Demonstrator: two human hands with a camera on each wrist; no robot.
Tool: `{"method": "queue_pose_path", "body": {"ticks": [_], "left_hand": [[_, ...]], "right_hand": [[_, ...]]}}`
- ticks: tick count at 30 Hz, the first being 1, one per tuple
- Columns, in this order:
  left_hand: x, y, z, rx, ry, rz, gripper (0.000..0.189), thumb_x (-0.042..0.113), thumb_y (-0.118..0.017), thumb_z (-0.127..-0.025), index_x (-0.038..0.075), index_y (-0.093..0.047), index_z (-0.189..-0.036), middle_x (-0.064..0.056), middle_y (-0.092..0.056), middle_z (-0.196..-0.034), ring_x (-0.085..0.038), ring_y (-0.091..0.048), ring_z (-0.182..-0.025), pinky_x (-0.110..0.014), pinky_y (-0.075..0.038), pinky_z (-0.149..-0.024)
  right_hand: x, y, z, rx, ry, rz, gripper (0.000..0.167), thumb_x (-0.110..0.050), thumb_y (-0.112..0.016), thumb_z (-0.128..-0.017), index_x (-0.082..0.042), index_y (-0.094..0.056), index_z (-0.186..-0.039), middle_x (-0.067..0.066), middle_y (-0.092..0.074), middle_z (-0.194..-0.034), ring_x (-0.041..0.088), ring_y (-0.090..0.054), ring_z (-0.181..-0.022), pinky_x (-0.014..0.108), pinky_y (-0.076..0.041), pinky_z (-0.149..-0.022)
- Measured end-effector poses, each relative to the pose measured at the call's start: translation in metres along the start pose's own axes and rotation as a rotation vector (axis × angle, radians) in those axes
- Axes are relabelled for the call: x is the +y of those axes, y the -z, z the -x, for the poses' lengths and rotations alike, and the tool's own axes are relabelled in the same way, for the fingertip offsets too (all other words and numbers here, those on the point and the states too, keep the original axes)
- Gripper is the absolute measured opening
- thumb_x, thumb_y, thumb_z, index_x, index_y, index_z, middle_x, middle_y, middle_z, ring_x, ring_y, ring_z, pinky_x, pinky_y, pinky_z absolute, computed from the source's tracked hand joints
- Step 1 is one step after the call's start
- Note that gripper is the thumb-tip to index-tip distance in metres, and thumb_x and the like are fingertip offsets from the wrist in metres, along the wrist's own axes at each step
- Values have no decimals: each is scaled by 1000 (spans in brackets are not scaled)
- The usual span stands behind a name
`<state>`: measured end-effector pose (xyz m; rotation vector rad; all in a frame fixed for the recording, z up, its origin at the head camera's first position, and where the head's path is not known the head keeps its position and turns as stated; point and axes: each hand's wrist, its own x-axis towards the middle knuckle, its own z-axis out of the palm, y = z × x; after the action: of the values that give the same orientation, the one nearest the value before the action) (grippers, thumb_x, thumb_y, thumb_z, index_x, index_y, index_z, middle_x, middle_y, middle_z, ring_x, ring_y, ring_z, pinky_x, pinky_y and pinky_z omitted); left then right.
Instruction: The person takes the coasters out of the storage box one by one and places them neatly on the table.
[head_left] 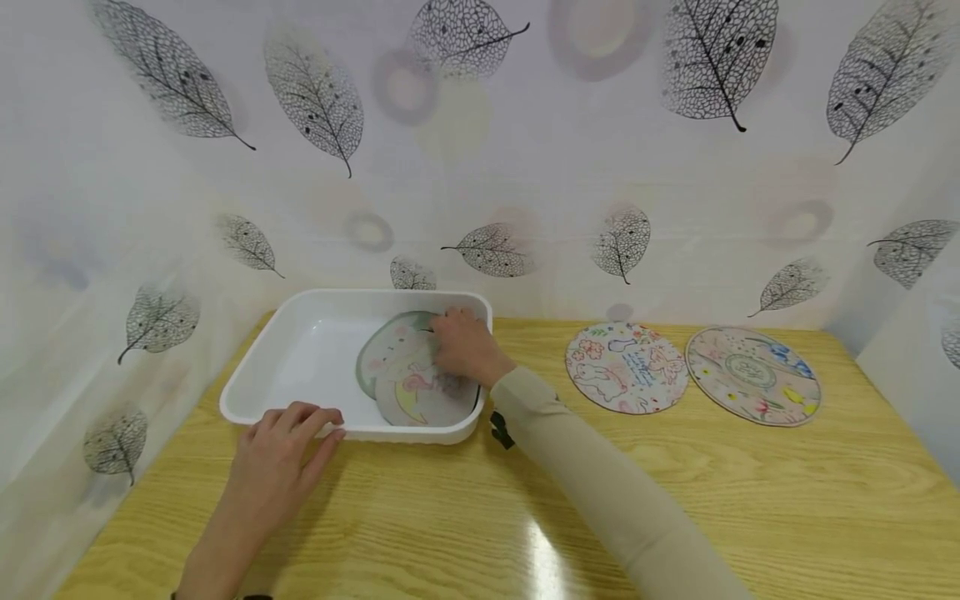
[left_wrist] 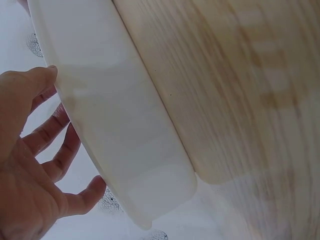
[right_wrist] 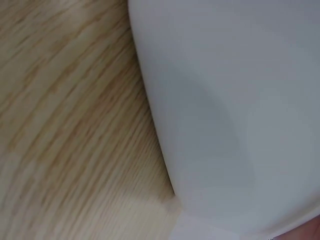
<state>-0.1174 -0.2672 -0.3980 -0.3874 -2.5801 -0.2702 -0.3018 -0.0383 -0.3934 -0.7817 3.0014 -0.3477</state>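
A white tray (head_left: pixel 292 367) stands at the back left of the table. Two round printed mats overlap at its right end: a greenish-edged mat (head_left: pixel 382 350) and, over it, a mat with a yellow moon and a pink figure (head_left: pixel 412 396). My right hand (head_left: pixel 468 346) reaches in from the right and grips the upper one near its far right edge; its fingertips are partly hidden. With its thumb outside and fingers over the rim, my left hand (head_left: pixel 288 442) holds the tray's front edge. The left wrist view shows this hand (left_wrist: pixel 37 165) against the tray wall (left_wrist: pixel 115 110).
To the right of the tray lie two more round mats, one with red line drawings (head_left: pixel 626 371) and one with flowers and a central wreath (head_left: pixel 753 375). Leaf-printed cloth (head_left: pixel 525 183) hangs behind the wooden table (head_left: pixel 420 517).
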Motion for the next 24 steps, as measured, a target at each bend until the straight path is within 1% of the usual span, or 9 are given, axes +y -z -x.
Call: {"method": "queue_pose_path", "body": {"ticks": [6,10,13,15,19,22,24], "left_hand": [[0,1,0,-3,-1,-4,22,22,-83,-85,21,-73,-104,-1,-70,-99,-37,-66,-90,-63,-52,-71],[0,2,0,-6,1,1,22,21,-83,-85,21,-73,-104,0,-70,-100,-37,-66,-91,-63,-52,-72],[0,1,0,-4,1,4,22,21,-83,-85,21,-72,-104,0,-70,-100,-37,-66,-91,-63,-52,-72],[0,1,0,-6,1,5,22,21,-83,-85,21,-72,-104,0,-70,-100,-37,-66,-91,-64,-51,-71],[0,1,0,-10,-3,1,22,21,-82,-85,22,-72,-105,0,-70,-100,-37,-66,-90,-63,-52,-71],[0,1,0,-12,-3,1,21,21,-82,-86,22,-72,-105,0,-70,-100,-37,-66,-90,-63,-52,-70],[0,1,0,-12,-6,2,21,21,-82,-86,22,-72,-105,0,-70,-100,-37,-66,-90,-62,-52,-70]], "right_hand": [[0,1,3,40,28,-57,23,-6,-62,-92,-9,-67,-114,9,-66,-106,27,-57,-99,43,-53,-85],[0,1,4,59,51,-62,20,-4,-63,-91,-8,-66,-111,9,-70,-104,27,-62,-98,42,-55,-84],[1,1,3,60,60,-60,23,-3,-65,-90,-8,-66,-112,9,-71,-104,26,-64,-96,41,-56,-84],[2,1,2,50,60,-68,25,-3,-66,-90,-8,-66,-115,8,-71,-106,26,-63,-98,42,-55,-86],[1,2,3,30,54,-86,31,-3,-69,-89,-11,-66,-119,8,-71,-114,28,-60,-105,47,-53,-93],[0,3,3,32,68,-94,35,-2,-70,-88,-13,-67,-121,8,-71,-117,28,-61,-107,49,-53,-94],[0,3,3,42,91,-89,35,-1,-69,-89,-13,-68,-121,7,-71,-117,27,-64,-107,47,-55,-93]]}}
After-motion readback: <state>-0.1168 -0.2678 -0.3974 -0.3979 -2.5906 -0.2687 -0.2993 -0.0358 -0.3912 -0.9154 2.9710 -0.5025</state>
